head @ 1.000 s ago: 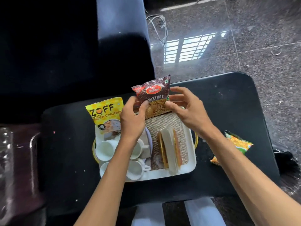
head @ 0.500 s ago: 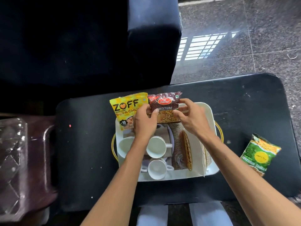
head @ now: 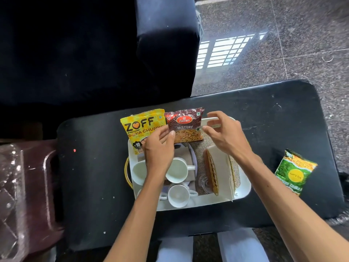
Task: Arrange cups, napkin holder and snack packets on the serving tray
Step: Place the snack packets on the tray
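A white serving tray (head: 243, 190) sits on the black table (head: 94, 167). On its left half stand white cups (head: 177, 171) (head: 178, 195) (head: 138, 173). A wicker napkin holder (head: 212, 174) with white napkins stands on a burlap mat at the right. A yellow Zoff packet (head: 141, 125) leans at the tray's far left edge. Beside it stands a maroon Mixture packet (head: 186, 123). My left hand (head: 158, 148) pinches its lower left edge, and my right hand (head: 224, 137) pinches its right edge with thumb and fingertip. A green snack packet (head: 293, 172) lies on the table, right of the tray.
A dark sofa (head: 94, 53) stands behind the table. At the left edge, a maroon stand (head: 37, 186) carries a clear glass piece (head: 9, 186). Speckled stone floor (head: 283, 53) lies at the back right. The table's near edge is by my knees.
The maroon packet has come down from the air and now stands at the tray's far edge, right beside the yellow packet. Both hands went down with it. My head shifted left.
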{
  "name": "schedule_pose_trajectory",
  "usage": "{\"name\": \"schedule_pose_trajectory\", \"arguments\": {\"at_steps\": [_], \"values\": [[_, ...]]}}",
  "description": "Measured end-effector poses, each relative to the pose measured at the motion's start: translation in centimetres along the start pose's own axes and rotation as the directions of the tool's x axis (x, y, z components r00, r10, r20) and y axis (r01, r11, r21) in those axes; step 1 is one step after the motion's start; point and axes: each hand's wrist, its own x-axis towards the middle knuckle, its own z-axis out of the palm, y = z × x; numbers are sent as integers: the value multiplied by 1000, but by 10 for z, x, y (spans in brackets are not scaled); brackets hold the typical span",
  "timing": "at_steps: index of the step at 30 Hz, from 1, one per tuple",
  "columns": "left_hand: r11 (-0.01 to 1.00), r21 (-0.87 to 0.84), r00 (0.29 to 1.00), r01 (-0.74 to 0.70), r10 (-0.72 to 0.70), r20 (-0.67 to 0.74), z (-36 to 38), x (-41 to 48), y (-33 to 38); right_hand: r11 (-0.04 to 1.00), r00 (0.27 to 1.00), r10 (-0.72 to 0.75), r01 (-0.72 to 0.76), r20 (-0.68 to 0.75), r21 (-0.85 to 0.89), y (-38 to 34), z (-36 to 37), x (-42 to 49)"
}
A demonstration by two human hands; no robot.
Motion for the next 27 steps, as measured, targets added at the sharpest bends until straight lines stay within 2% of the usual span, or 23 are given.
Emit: {"name": "schedule_pose_trajectory", "arguments": {"at_steps": [3,6,10,13,16,18,20,24,27], "values": [[999,-14,998,-36,35,-55,-11,-13,9,998,995,0,6,-102,64,18,-24,-17],[995,-64,995,-82,78,-59,-6,-31,27,986,976,78,-45,-204,163,46,-47,-46],[988,-92,986,-121,130,100,41,-59,58,962,913,218,-142,-346,233,100,-73,-91],[979,-52,950,-199,206,235,94,-81,74,925,826,353,-237,-439,298,146,-91,-115],[974,-24,907,-225,219,359,148,-102,76,882,756,452,-299,-474,365,184,-103,-128],[976,7,885,-217,194,424,178,-115,71,863,733,492,-337,-470,377,203,-108,-133],[973,67,868,-220,163,468,204,-125,63,849,741,517,-378,-429,370,218,-110,-136],[942,256,858,-216,58,511,239,-134,45,826,798,537,-431,-272,364,236,-111,-132],[945,277,845,-175,0,534,252,-137,40,810,838,523,-432,-156,398,240,-109,-127]]}}
